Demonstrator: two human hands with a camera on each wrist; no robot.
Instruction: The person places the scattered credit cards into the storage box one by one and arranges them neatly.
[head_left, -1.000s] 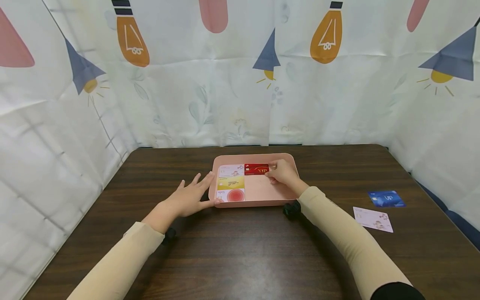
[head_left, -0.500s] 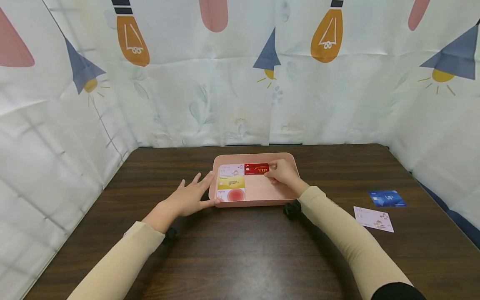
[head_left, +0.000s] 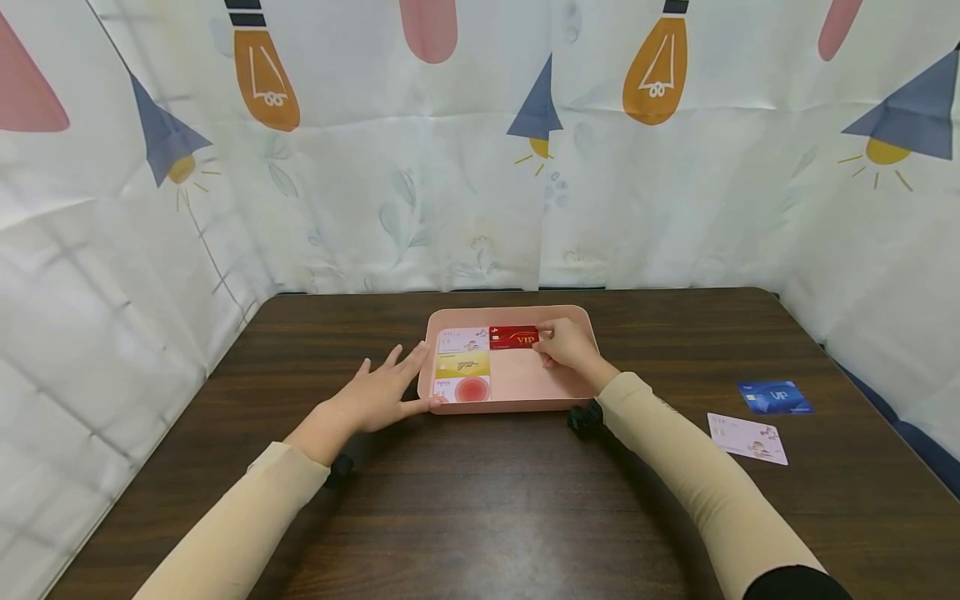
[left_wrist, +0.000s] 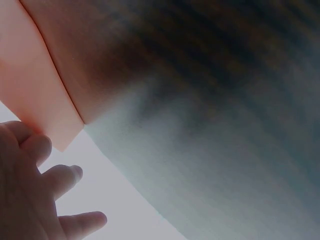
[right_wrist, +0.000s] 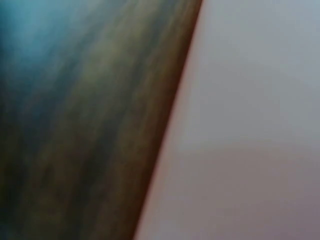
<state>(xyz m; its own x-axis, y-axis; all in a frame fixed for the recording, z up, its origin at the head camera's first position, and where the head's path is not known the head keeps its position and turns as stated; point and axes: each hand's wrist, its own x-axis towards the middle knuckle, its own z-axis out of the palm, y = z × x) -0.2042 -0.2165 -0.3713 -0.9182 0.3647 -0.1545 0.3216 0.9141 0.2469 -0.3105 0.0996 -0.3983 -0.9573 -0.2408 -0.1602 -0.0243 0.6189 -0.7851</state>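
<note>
A pink tray (head_left: 525, 407) lies on the table, a column of cards along its left side: a pale pink card (head_left: 461, 340), a yellow card (head_left: 461, 364) and a white card with a red circle (head_left: 471, 390). Beside the top one is a red VIP card (head_left: 512, 337), its right end pinched between thumb and fingers of my right hand (head_left: 567, 345). My left hand (head_left: 375, 397) rests with spread fingers against the tray's left edge. In the left wrist view its fingers (left_wrist: 62, 181) show near the tray wall (left_wrist: 50, 95). The right wrist view shows only blurred tray and table.
On the right of the dark wooden table (head_left: 480, 500) lie a blue card (head_left: 775, 397) and another pale pink card (head_left: 747, 439), apart from each other. A white patterned curtain (head_left: 337, 208) hangs behind and at both sides of the table.
The right hand and the red VIP card have hardly shifted, with at most a slight finger movement. The left hand stays at the tray's edge.
</note>
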